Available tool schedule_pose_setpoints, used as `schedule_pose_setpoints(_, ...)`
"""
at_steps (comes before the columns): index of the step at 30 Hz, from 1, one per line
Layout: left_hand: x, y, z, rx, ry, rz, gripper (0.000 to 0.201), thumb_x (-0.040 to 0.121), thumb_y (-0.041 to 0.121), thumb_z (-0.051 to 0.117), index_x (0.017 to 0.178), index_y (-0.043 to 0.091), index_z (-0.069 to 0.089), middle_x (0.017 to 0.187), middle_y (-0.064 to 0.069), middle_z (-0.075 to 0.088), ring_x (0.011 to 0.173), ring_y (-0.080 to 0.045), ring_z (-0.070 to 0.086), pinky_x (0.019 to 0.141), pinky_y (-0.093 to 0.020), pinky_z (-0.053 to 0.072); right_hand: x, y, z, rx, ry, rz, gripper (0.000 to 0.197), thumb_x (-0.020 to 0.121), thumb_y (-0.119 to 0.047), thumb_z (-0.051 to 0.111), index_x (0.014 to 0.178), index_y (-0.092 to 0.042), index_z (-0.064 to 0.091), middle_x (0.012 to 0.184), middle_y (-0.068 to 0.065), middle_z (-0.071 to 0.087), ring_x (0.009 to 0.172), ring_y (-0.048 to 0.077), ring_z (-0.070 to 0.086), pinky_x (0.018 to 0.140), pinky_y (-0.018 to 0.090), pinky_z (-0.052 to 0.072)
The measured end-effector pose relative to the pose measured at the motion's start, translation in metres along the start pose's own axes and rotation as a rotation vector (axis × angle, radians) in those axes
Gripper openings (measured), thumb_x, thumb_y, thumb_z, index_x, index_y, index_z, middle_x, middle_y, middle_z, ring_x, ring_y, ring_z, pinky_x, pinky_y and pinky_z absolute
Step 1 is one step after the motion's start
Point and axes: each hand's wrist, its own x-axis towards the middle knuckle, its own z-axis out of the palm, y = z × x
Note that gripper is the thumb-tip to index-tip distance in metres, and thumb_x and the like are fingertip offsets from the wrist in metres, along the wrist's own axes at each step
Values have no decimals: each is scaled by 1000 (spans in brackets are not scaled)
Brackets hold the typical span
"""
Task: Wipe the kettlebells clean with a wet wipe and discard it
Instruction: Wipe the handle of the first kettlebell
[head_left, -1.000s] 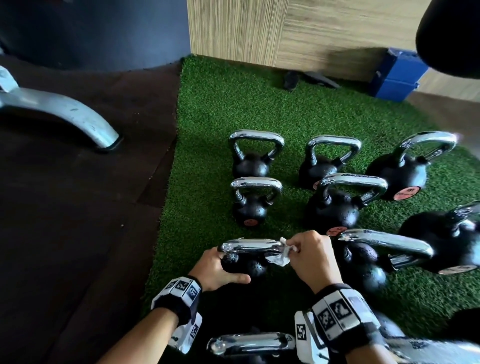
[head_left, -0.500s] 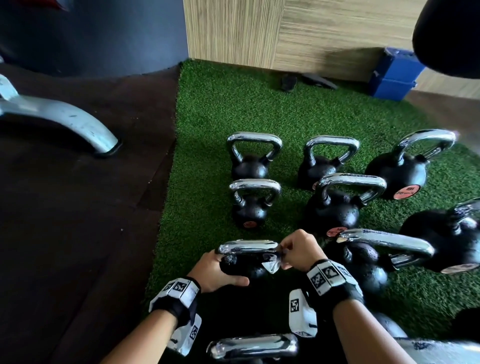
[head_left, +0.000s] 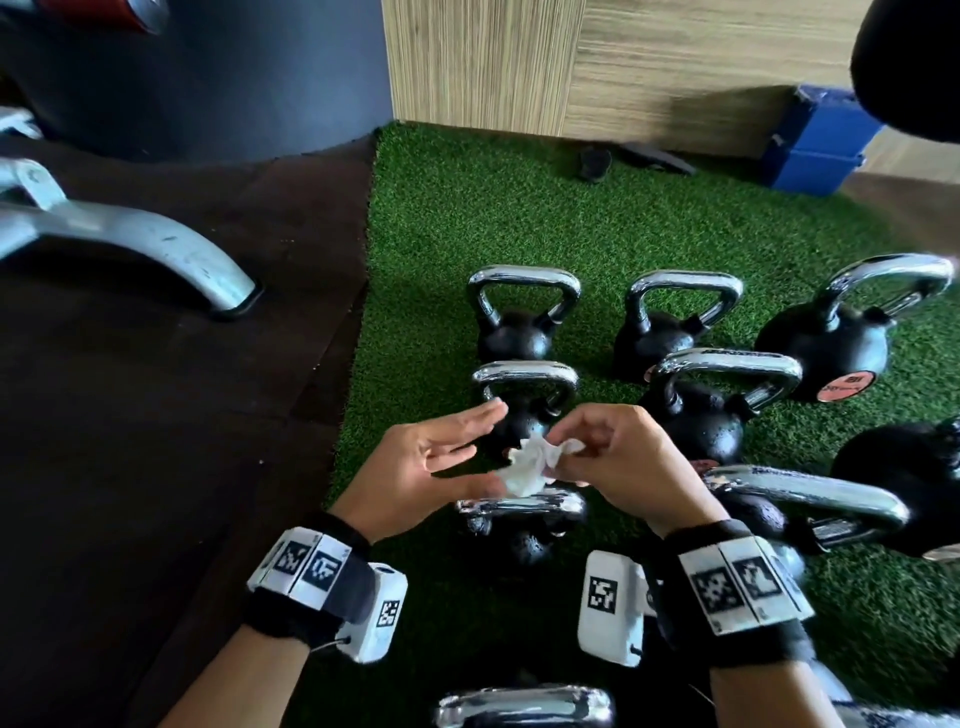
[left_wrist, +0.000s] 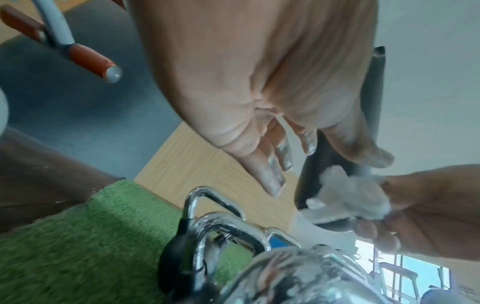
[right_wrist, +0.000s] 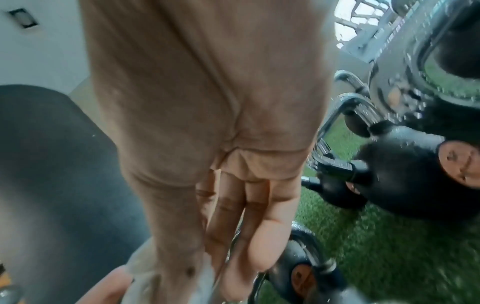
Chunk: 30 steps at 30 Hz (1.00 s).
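Wipe (head_left: 530, 467) pinched by right hand (head_left: 618, 462); left hand's (left_wrist: 259, 92) wet fingertips visible only wrist view.

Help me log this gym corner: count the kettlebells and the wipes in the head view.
kettlebells: 10, counting two cut off at the bottom edge
wet wipe: 1, pinched in the right hand
Total: 11

I see my right hand (right_wrist: 207, 144) pinching the wipe (right_wrist: 145, 273); black kettlebells (right_wrist: 405, 170) stand on turf (right_wrist: 376, 236) alongside.
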Motion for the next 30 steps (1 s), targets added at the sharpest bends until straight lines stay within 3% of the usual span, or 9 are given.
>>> schedule_pose_setpoints(2,3,4,7,1,13,28,60,77,31,89,132,31,65,143,9,59,135,-12,53,104,-27,50,1,-5,4,172,-64,17,32,66,-8,86,86,-12,62,78,8,76,69,23,68,73,40,54)
schedule_pose_setpoints(5,2,2,14,9,72,105,50,77,30,89,124,28,72,128,4,70,120,-20,67,97,-34,56,3,-5,9,348,-96,43,41,68,6,82,88,-9,49,83,20,75,72,29,65,74,45,52)
schedule_pose_setpoints(10,-5,4,19,119,170,219,34,80,31,85,112,25,78,111,8,77,102,-15,74,88,-25,58,1,-3,11,484,-219,54,48,68,16,78,98,-5,48,91,23,74,80,32,68,79,47,56)
schedule_pose_setpoints(12,-9,5,17,198,215,220,29,82,33,83,109,23,79,109,12,77,101,-11,73,88,-26,58,0,2,8,413,-213,64,49,65,15,80,99,-8,53,90,14,74,77,26,68,77,42,57)
schedule_pose_setpoints(16,-20,3,18,410,264,167,25,82,29,82,106,22,80,105,16,73,98,-5,71,86,-24,56,0,33,2,-317,106,158,35,68,4,65,86,-25,63,81,-2,72,76,17,67,72,32,57)
schedule_pose_setpoints(18,-21,4,28,536,240,165,25,84,32,79,107,24,80,102,15,70,93,-6,67,83,-28,55,3,52,4,-523,86,295,34,71,3,63,89,-26,69,89,2,72,84,21,67,74,27,56)
schedule_pose_setpoints(22,-19,9,51,791,209,254,29,87,32,74,116,27,76,91,9,66,81,-11,56,75,-25,51,9,81,24,-548,-170,479,42,58,-14,89,95,-26,74,89,1,69,85,16,63,69,21,46)
schedule_pose_setpoints(26,-30,5,56,864,171,255,34,88,18,75,121,26,73,87,6,60,81,-13,54,75,-23,53,14,93,36,-424,-105,424,34,53,-27,94,77,-27,70,78,-3,69,75,11,63,61,18,44)
schedule_pose_setpoints(30,-42,-2,44,832,308,165,30,89,18,76,118,21,75,84,6,54,79,-11,53,75,-25,52,14,99,37,-410,-73,358,40,52,-35,95,84,-23,75,73,-8,67,73,6,61,54,9,37)
